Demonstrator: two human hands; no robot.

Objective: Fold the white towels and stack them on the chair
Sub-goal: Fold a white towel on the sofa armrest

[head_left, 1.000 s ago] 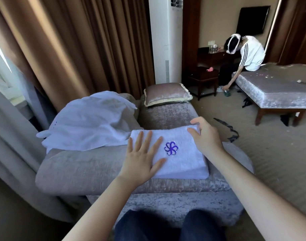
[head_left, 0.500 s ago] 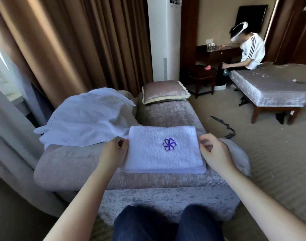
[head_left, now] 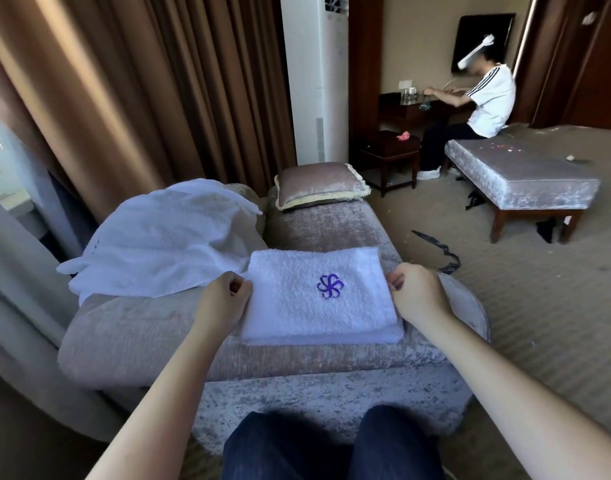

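Gripping the short ends of a folded white towel (head_left: 297, 310), the person's left hand (head_left: 224, 299) and right hand (head_left: 418, 294) each have fingers curled in over an edge, thumb side uppermost, so both hands hold the cloth rather than merely rest on it. The towel lies flat on the near end of the grey velvet chaise chair (head_left: 228, 351), just in front of the person's knees, with its purple embroidered emblem (head_left: 330, 286) face up near the middle. Its long axis runs left to right across the seat, roughly square to the chair's length, the far edge a little narrower in this wide view. A stepped lip along the near edge suggests layers, but whether that is one towel's folds or a second towel underneath cannot be told. By the look of it this towel is folded and being set or squared in place. At least one loose white towel (head_left: 165, 247) lies crumpled over the chair's left side, touching the folded one's far left corner, so folding remains. A cushion (head_left: 319, 183) sits at the far end.
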